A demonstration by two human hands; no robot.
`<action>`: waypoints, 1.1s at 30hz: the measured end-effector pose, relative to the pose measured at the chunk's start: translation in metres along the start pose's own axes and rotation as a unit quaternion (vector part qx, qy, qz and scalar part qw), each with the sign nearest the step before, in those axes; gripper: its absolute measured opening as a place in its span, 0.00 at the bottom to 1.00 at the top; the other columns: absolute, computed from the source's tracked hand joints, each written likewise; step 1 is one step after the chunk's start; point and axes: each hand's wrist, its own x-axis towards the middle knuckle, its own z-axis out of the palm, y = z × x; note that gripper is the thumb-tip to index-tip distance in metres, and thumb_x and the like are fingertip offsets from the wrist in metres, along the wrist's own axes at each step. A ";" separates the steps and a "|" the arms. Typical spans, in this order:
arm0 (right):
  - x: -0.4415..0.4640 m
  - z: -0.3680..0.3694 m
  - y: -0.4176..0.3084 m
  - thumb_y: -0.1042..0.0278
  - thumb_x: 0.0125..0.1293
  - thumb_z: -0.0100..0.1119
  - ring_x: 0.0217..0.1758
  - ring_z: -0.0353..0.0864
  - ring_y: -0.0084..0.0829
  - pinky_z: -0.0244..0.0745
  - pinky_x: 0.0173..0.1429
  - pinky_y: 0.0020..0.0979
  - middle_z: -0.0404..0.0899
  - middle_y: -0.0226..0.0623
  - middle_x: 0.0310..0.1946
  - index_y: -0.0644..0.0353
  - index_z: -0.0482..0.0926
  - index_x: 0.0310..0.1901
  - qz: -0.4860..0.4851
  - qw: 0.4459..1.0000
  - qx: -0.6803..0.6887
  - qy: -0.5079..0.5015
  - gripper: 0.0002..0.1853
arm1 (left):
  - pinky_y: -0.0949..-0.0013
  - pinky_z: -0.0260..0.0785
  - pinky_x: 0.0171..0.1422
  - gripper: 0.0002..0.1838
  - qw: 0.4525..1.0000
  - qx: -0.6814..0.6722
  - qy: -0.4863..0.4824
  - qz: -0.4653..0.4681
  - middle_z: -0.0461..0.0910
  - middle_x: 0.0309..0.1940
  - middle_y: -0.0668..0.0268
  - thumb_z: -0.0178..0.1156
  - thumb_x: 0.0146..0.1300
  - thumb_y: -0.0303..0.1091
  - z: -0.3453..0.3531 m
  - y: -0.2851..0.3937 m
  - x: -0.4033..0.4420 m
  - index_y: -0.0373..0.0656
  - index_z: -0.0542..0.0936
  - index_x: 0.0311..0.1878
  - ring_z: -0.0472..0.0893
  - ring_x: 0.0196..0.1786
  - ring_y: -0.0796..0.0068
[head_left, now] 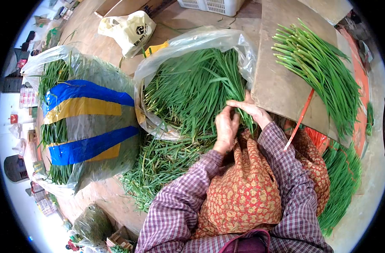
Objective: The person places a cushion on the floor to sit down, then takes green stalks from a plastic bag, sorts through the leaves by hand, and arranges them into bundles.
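Note:
Long green garlic chives (196, 84) fill an opened clear plastic bag (139, 84) in front of me. My right hand (253, 109) is closed around a few chive blades at the bag's right side, its thumb pointing left across them. Just to its left, my left hand (227, 127) has its fingers curled in a pinch on the same blades; the fingertips are partly hidden. Loose leaves and trimmings (167, 162) lie below the bag. A bundle of chives (319, 76), stems away from me, rests on a grey-brown board (281, 88) to the right.
On the left stands a full clear bag (104, 164) with blue and yellow stripes. A white carrier bag (131, 31) and a white plastic crate (213, 5) sit at the back. A red strip (300, 120) sticks out from the board. More chives (342, 181) lie low on the right.

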 end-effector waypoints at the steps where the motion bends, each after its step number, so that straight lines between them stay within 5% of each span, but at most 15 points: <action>1: 0.011 -0.006 0.024 0.53 0.50 0.73 0.62 0.67 0.36 0.61 0.67 0.35 0.69 0.45 0.59 0.66 0.65 0.62 -0.002 1.000 0.025 0.007 0.42 | 0.63 0.72 0.41 0.17 0.998 0.006 0.023 0.063 0.80 0.35 0.50 0.63 0.57 0.32 0.007 -0.007 -0.005 0.32 0.77 0.46 0.80 0.36 0.57; 3: 0.033 -0.017 0.070 0.56 0.54 0.69 0.56 0.74 0.32 0.65 0.64 0.31 0.76 0.38 0.53 0.64 0.72 0.59 -0.008 0.997 0.076 0.022 0.33 | 0.58 0.70 0.47 0.19 0.990 0.050 0.000 0.129 0.77 0.36 0.49 0.63 0.58 0.35 0.005 -0.014 -0.010 0.32 0.76 0.48 0.78 0.40 0.51; 7: 0.037 -0.019 0.077 0.51 0.55 0.66 0.51 0.73 0.31 0.66 0.60 0.34 0.80 0.36 0.46 0.62 0.78 0.49 0.016 0.998 -0.055 0.027 0.25 | 0.59 0.67 0.53 0.13 0.975 0.123 0.022 0.182 0.74 0.43 0.56 0.63 0.58 0.37 -0.031 -0.014 0.005 0.39 0.79 0.42 0.72 0.50 0.56; 9: 0.036 -0.012 0.065 0.47 0.51 0.70 0.49 0.72 0.39 0.67 0.57 0.40 0.78 0.43 0.45 0.64 0.76 0.47 0.062 0.998 0.000 0.013 0.31 | 0.56 0.62 0.61 0.19 0.945 0.223 0.039 0.236 0.71 0.51 0.53 0.65 0.54 0.35 -0.041 -0.023 0.023 0.41 0.77 0.49 0.68 0.58 0.54; 10: 0.029 -0.008 0.049 0.52 0.54 0.68 0.42 0.77 0.32 0.74 0.47 0.34 0.80 0.39 0.41 0.63 0.77 0.47 0.097 0.995 0.022 0.022 0.25 | 0.54 0.59 0.65 0.23 0.924 0.269 0.045 0.269 0.69 0.56 0.52 0.66 0.52 0.35 -0.045 -0.024 0.030 0.42 0.76 0.53 0.66 0.62 0.52; 12: 0.002 0.005 0.004 0.58 0.56 0.66 0.36 0.82 0.26 0.81 0.36 0.28 0.81 0.35 0.38 0.61 0.79 0.46 0.127 0.991 0.041 0.024 0.19 | 0.42 0.50 0.70 0.38 0.908 0.344 -0.015 0.240 0.55 0.68 0.53 0.70 0.45 0.39 -0.042 -0.039 0.045 0.52 0.70 0.63 0.52 0.71 0.44; 15: -0.037 0.031 -0.045 0.61 0.55 0.67 0.31 0.83 0.29 0.82 0.29 0.28 0.80 0.38 0.34 0.65 0.76 0.46 0.131 0.968 0.209 -0.038 0.20 | 0.37 0.49 0.69 0.46 0.866 0.439 -0.029 0.237 0.49 0.71 0.56 0.73 0.40 0.40 -0.041 -0.054 0.070 0.58 0.66 0.67 0.48 0.73 0.43; 18: -0.053 0.045 -0.047 0.62 0.56 0.67 0.34 0.83 0.29 0.83 0.31 0.29 0.79 0.38 0.34 0.66 0.75 0.47 0.176 0.952 0.238 -0.078 0.21 | 0.37 0.47 0.70 0.42 0.848 0.499 -0.105 0.143 0.51 0.72 0.58 0.68 0.48 0.38 -0.040 -0.068 0.084 0.61 0.64 0.69 0.46 0.74 0.44; 19: -0.061 0.053 -0.051 0.64 0.54 0.68 0.24 0.83 0.29 0.81 0.22 0.27 0.81 0.43 0.28 0.69 0.78 0.40 0.172 0.943 0.280 -0.056 0.18 | 0.38 0.47 0.70 0.40 0.861 0.478 -0.092 0.150 0.51 0.72 0.59 0.67 0.49 0.36 -0.039 -0.074 0.086 0.61 0.65 0.68 0.45 0.74 0.45; 26: -0.099 0.055 -0.070 0.63 0.58 0.67 0.29 0.83 0.26 0.81 0.29 0.27 0.80 0.34 0.30 0.60 0.77 0.45 0.186 0.938 0.262 -0.128 0.16 | 0.41 0.46 0.71 0.30 0.865 0.460 -0.060 0.192 0.51 0.72 0.62 0.63 0.53 0.40 -0.039 -0.089 0.090 0.61 0.72 0.62 0.45 0.75 0.47; 30: -0.099 0.036 -0.055 0.65 0.54 0.68 0.34 0.83 0.34 0.82 0.38 0.34 0.80 0.41 0.34 0.67 0.75 0.45 0.166 0.952 0.224 -0.124 0.20 | 0.40 0.52 0.71 0.30 0.890 0.388 -0.112 0.211 0.57 0.71 0.62 0.70 0.48 0.37 -0.058 -0.081 0.095 0.59 0.76 0.59 0.50 0.74 0.48; 32: -0.078 0.033 -0.009 0.64 0.51 0.70 0.48 0.80 0.40 0.75 0.57 0.36 0.78 0.45 0.44 0.69 0.69 0.54 0.028 0.997 -0.037 -0.059 0.31 | 0.49 0.60 0.70 0.16 0.915 0.319 -0.066 0.236 0.69 0.63 0.60 0.64 0.53 0.29 -0.083 -0.059 0.092 0.52 0.82 0.47 0.64 0.68 0.54; 33: -0.086 0.029 -0.020 0.59 0.46 0.72 0.57 0.74 0.43 0.64 0.67 0.35 0.75 0.50 0.50 0.72 0.62 0.60 0.048 0.993 -0.081 -0.076 0.42 | 0.52 0.63 0.67 0.13 0.942 0.239 -0.027 0.236 0.73 0.57 0.59 0.61 0.52 0.25 -0.090 -0.059 0.098 0.50 0.83 0.42 0.69 0.62 0.55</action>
